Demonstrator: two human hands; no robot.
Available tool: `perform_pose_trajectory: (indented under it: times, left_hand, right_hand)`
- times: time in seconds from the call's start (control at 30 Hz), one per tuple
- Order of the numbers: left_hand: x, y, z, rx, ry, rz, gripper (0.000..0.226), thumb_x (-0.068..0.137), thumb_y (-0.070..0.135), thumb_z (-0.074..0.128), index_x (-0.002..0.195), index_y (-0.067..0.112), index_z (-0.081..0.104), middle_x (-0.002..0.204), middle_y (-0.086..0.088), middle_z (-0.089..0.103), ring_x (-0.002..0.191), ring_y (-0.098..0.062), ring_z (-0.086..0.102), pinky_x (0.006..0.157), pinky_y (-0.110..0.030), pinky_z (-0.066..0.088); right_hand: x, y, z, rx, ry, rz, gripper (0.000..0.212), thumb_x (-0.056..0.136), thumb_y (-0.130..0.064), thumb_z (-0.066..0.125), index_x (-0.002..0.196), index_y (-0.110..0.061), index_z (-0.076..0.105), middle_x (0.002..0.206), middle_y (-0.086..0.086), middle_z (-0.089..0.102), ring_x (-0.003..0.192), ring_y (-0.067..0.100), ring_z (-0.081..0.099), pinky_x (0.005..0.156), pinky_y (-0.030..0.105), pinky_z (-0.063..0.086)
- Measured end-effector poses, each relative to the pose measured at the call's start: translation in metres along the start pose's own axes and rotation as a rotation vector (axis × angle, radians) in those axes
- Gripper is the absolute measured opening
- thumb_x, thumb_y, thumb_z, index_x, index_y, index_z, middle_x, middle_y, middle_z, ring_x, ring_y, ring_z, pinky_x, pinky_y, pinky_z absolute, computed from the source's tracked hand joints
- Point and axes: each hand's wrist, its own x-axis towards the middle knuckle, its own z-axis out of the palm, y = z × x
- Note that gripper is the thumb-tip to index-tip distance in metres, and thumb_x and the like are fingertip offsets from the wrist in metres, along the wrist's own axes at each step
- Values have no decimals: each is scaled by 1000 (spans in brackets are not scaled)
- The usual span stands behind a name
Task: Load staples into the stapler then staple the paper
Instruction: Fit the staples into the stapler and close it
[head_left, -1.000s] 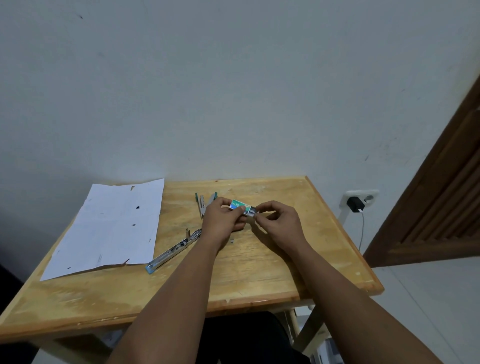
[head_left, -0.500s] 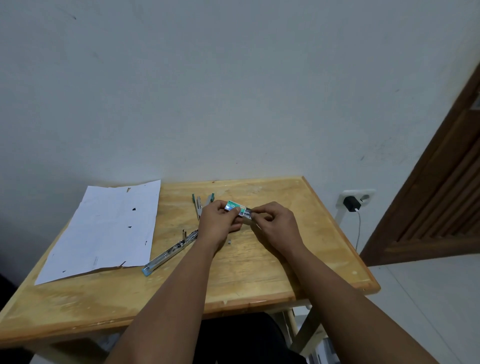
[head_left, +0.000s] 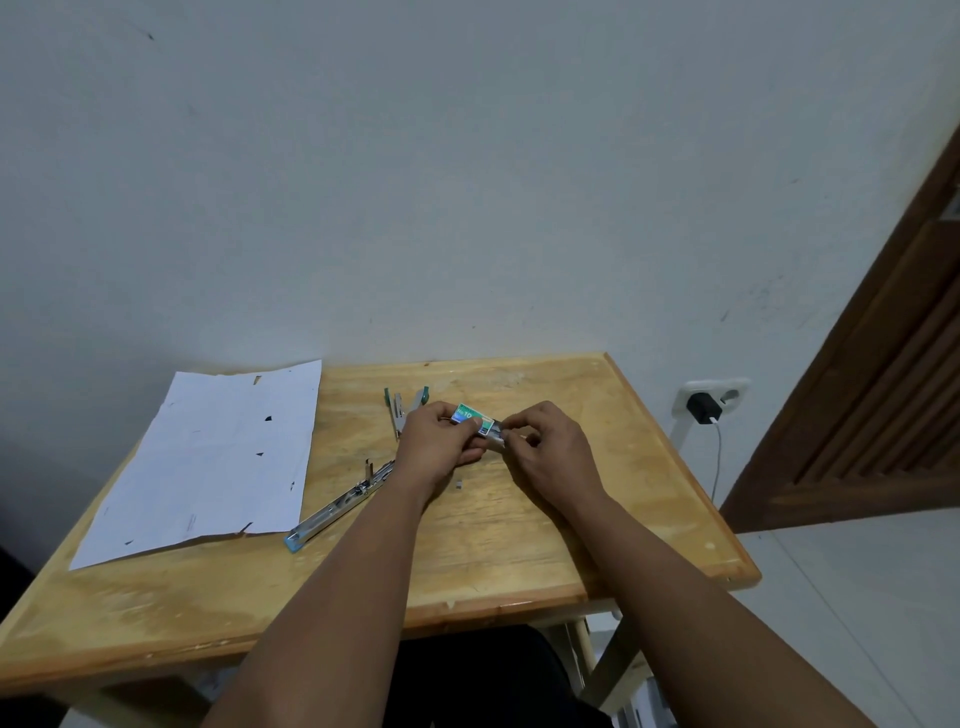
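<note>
A small green staple box (head_left: 471, 417) sits between both hands above the middle of the wooden table (head_left: 498, 551). The left hand (head_left: 435, 448) grips its left end, hiding most of it. The right hand (head_left: 551, 451) pinches a silvery inner part (head_left: 496, 435) at its right end; whether that is tray or staples is unclear. A long metal stapler (head_left: 337, 506) lies open, partly behind the left forearm. A second green-tipped stapler (head_left: 404, 408) lies farther back. Creased white paper (head_left: 218, 457) lies left.

On the table (head_left: 519, 545), paper (head_left: 208, 457) lies left of the stapler (head_left: 337, 506).
</note>
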Motion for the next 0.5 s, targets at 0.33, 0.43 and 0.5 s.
perform_pose_trajectory:
  times: [0.33, 0.43, 0.5]
  left_hand:
    - [-1, 3, -1, -15, -2, -17, 9, 97, 6, 68, 106, 4, 64, 94, -18, 76, 77, -21, 79, 64, -25, 63]
    - [-1, 3, -1, -31, -4, -20, 10, 97, 5, 69, 106, 3, 64, 96, -18, 76, 78, -21, 79, 64, -26, 63]
    - [-1, 3, -2, -33, -12, -22, 13, 97, 5, 68, 109, 2, 64, 98, -18, 76, 80, -22, 79, 66, -27, 64]
  right_hand:
    - [0, 0, -1, 22, 8, 14, 13, 92, -30, 76, 103, -24, 81, 100, -12, 64, 79, 3, 63, 65, 24, 54]
    - [1, 0, 0, 26, 1, 34, 14, 92, -31, 76, 103, -24, 81, 101, -11, 65, 82, 5, 63, 68, 27, 56]
    - [2, 0, 1, 37, -16, 50, 17, 92, -33, 75, 106, -24, 81, 102, -11, 65, 85, 6, 63, 70, 28, 57]
